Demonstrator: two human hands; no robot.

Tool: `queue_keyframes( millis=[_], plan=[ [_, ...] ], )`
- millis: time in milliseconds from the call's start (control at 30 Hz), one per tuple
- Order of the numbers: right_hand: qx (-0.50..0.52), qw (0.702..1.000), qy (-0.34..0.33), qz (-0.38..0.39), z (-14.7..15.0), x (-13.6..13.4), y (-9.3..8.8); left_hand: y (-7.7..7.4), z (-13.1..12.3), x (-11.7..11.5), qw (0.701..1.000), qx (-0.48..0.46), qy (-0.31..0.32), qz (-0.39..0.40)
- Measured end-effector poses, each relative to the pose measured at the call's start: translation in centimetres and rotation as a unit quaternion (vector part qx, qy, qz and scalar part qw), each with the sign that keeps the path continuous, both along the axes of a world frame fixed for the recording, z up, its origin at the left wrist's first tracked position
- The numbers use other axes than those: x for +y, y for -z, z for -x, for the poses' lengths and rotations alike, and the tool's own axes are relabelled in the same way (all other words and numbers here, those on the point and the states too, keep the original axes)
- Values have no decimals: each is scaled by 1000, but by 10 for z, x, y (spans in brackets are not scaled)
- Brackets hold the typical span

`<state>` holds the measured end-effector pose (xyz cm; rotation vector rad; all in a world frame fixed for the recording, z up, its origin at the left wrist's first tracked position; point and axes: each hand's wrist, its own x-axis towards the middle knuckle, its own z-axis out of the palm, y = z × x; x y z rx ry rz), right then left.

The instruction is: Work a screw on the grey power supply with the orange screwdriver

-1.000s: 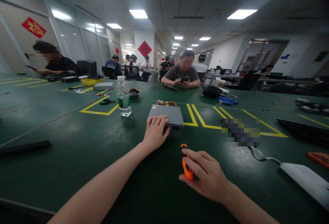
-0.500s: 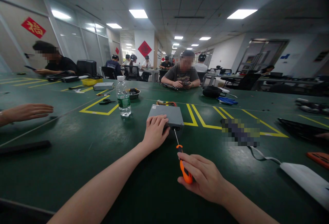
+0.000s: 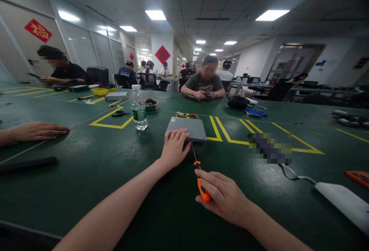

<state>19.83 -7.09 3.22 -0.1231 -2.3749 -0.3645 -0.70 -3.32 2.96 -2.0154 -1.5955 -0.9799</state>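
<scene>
A grey metal computer power supply (image 3: 188, 124) sits on the green table, its socket side facing me and bundled wires at its back. Over its top and front left corner my left hand (image 3: 175, 149) is closed, fingers on the lid and thumb against the front. My right hand (image 3: 220, 193) grips the orange-and-black handle of a screwdriver (image 3: 203, 189). The thin shaft points up and away, its tip at the front face below my left thumb. Whether the tip sits in a screw cannot be made out.
A water bottle (image 3: 139, 108) stands left of the power supply, with a metal bowl (image 3: 151, 105) behind it. Another person's hand (image 3: 40, 131) rests at the left, near a black bar (image 3: 29, 165). A white power strip (image 3: 343, 203) and cable lie right. A person (image 3: 206, 82) sits opposite.
The screwdriver and my right hand have shifted slightly left, bringing the tip from by the socket to lower left of it. My left hand stays put. The other person's hand at left has reached rightward.
</scene>
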Motion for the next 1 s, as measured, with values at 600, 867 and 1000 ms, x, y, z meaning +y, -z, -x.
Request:
queue_keyframes(
  millis=[600, 867, 1000],
  plan=[
    [0, 1000, 15, -6, -2, -1, -2, 1, 0, 0, 1000, -6, 1, -2],
    [-61, 998, 25, 18, 0, -8, -5, 2, 1, -1, 1000, 5, 7, -2],
    [-41, 999, 15, 28, 2, -6, -1, 5, 4, -2, 999, 37, 23, -11]
  ],
)
